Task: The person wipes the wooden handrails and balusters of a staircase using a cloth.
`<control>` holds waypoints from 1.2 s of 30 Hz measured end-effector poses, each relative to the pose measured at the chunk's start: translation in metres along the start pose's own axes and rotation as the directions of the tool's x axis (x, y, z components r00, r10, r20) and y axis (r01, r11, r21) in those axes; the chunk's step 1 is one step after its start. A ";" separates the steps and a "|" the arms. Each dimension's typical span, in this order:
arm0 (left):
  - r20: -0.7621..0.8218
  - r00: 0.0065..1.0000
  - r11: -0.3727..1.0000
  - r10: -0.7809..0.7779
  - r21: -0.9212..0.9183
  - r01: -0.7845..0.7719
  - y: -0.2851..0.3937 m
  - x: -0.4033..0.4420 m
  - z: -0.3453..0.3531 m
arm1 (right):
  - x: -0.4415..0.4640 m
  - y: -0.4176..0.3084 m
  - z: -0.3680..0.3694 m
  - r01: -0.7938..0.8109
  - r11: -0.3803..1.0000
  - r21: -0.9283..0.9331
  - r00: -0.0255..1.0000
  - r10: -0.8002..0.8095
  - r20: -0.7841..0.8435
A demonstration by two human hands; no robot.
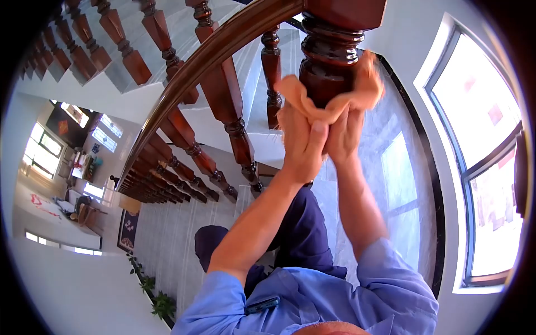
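Note:
An orange cloth point(321, 111) is wrapped part of the way around a dark, glossy wooden newel post point(329, 70). My left hand point(301, 142) presses one side of the cloth against the post, its thumb lying toward the middle. Close beside it, my right hand point(343, 134) holds the other side of the cloth. The cloth's right end point(369, 84) flares out and is slightly blurred. Most of the fingers on both hands are hidden behind the cloth and the post.
A curved wooden handrail point(223, 42) runs from the post down to the left, above several turned balusters point(223, 92). Grey stone stairs point(184, 245) descend below. A window point(474, 151) is on the right wall. Green plants point(162, 304) stand at the lower left.

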State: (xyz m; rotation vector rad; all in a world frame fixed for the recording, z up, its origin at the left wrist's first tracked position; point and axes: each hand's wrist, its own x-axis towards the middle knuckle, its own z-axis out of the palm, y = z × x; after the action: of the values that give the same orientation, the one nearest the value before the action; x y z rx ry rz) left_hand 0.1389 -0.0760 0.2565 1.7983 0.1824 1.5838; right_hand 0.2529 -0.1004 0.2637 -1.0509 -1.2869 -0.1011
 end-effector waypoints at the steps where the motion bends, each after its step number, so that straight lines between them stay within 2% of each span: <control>1: 0.068 0.988 0.967 0.140 0.205 -0.151 0.004 0.015 -0.001 | 0.019 0.005 0.000 0.070 0.998 0.004 0.998 -0.070 -0.005; 2: -0.010 0.984 0.973 0.178 0.147 -0.175 0.016 0.030 0.007 | 0.043 -0.024 0.006 0.076 0.990 0.120 0.988 -0.059 -0.142; 4: 0.024 0.994 0.980 0.105 0.166 -0.108 0.034 0.054 0.007 | 0.080 -0.048 -0.006 -0.052 0.941 0.335 0.999 0.052 0.011; 6: -0.046 0.936 0.929 0.349 0.149 -0.338 0.024 0.093 0.016 | 0.110 -0.040 -0.012 -0.263 0.823 0.503 0.965 0.225 0.135; 7: -0.101 0.962 0.954 0.255 0.189 -0.233 0.029 0.098 0.019 | 0.125 0.023 -0.016 -0.350 0.633 0.691 0.934 0.180 0.308; 8: -0.155 0.974 0.966 0.163 0.226 -0.125 0.033 0.104 0.020 | 0.130 0.020 -0.018 -0.400 0.532 0.746 0.911 0.144 0.386; 9: -0.127 0.981 0.985 0.148 0.111 -0.134 0.031 0.110 0.016 | 0.129 -0.013 -0.018 -0.415 0.564 0.714 0.882 0.055 0.469; 10: -0.101 0.985 0.990 0.139 -0.002 -0.139 0.028 0.117 0.012 | 0.130 -0.016 -0.017 -0.373 0.628 0.683 0.899 0.061 0.434; 11: -0.132 0.985 0.993 0.109 -0.037 -0.115 0.027 0.119 0.012 | 0.125 -0.027 -0.011 -0.296 0.605 0.739 0.946 0.081 0.314; 12: -0.164 0.984 0.994 0.076 -0.067 -0.088 0.025 0.121 0.010 | 0.121 -0.037 -0.011 -0.245 0.794 0.557 0.963 0.134 0.232; 13: -0.141 0.985 0.989 0.097 -0.101 -0.112 0.020 0.126 0.003 | 0.116 -0.045 -0.006 -0.175 0.907 0.383 0.984 0.144 0.110; 14: 0.006 0.986 0.964 -0.165 -0.211 0.163 0.007 0.130 -0.013 | 0.105 -0.068 0.001 -0.138 0.961 0.240 0.984 0.160 -0.074; 16: 0.071 0.974 0.864 -0.215 -0.451 0.224 0.003 0.132 -0.016 | 0.097 -0.070 0.020 -0.030 0.995 -0.094 0.957 0.001 -0.289; 17: 0.078 0.973 0.863 -0.217 -0.451 0.228 0.004 0.130 -0.012 | 0.097 -0.069 0.018 -0.034 0.995 -0.096 0.956 0.004 -0.295; 19: -0.059 0.947 0.887 -0.316 -0.373 0.272 0.016 0.126 -0.004 | 0.101 -0.069 0.012 -0.082 0.996 -0.046 0.982 0.073 -0.175; 20: -0.051 0.947 0.888 -0.316 -0.368 0.276 0.013 0.122 -0.006 | 0.104 -0.064 0.005 -0.086 0.995 -0.042 0.980 0.077 -0.183; 22: -0.112 0.977 0.983 -0.183 -0.039 0.180 0.017 0.115 -0.004 | 0.120 -0.044 -0.011 -0.093 0.956 0.279 0.981 0.040 0.189; 23: -0.152 0.988 0.994 -0.019 0.100 0.035 0.028 0.101 0.011 | 0.124 -0.032 -0.011 -0.098 0.956 0.275 0.981 0.048 0.186; 24: -0.148 0.989 0.995 -0.028 0.094 0.042 0.029 0.093 0.020 | 0.127 -0.025 -0.012 -0.159 0.856 0.493 0.955 0.008 0.295; 25: -0.167 0.979 0.969 0.120 0.233 -0.079 0.029 0.087 0.026 | 0.128 -0.018 -0.013 -0.235 0.704 0.670 0.921 -0.059 0.385; 26: -0.166 0.949 0.909 0.269 0.369 -0.193 0.027 0.084 0.031 | 0.126 -0.012 -0.014 -0.236 0.709 0.664 0.922 -0.052 0.383; 27: -0.192 0.917 0.888 0.349 0.380 -0.258 0.022 0.083 0.033 | 0.124 -0.017 -0.014 -0.192 0.765 0.615 0.941 -0.034 0.337; 29: -0.177 0.939 0.917 0.294 0.328 -0.226 0.017 0.076 0.029 | 0.113 -0.025 -0.019 -0.149 0.870 0.470 0.961 0.015 0.278; 30: -0.161 0.957 0.940 0.240 0.287 -0.187 0.015 0.068 0.024 | 0.101 -0.021 -0.019 -0.173 0.864 0.472 0.957 0.034 0.289; 32: -0.201 0.969 0.957 0.144 0.278 -0.084 -0.005 0.046 0.017 | 0.069 -0.010 -0.008 -0.093 0.970 0.224 0.996 0.089 0.028; 33: -0.167 0.980 0.959 0.110 0.275 -0.061 -0.012 0.034 0.012 | 0.055 -0.008 -0.009 -0.166 0.957 0.237 0.984 0.143 0.110; 34: -0.134 0.988 0.961 0.073 0.273 -0.034 -0.018 0.020 0.007 | 0.038 -0.006 -0.005 -0.201 0.864 0.462 0.979 0.168 0.113; 35: -0.141 0.988 0.960 0.065 0.280 -0.023 -0.031 0.006 0.005 | 0.019 0.019 -0.004 -0.192 0.921 0.340 0.981 0.168 0.098; 36: -0.148 0.987 0.958 0.057 0.285 -0.012 -0.042 -0.010 0.003 | -0.001 0.025 0.000 -0.170 0.931 0.323 0.985 0.171 0.025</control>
State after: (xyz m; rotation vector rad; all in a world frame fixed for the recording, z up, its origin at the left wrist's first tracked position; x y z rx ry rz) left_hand 0.1543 -0.0517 0.2235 1.8989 0.4748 1.7970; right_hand 0.2680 -0.0865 0.2486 -0.8710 -1.1561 0.2353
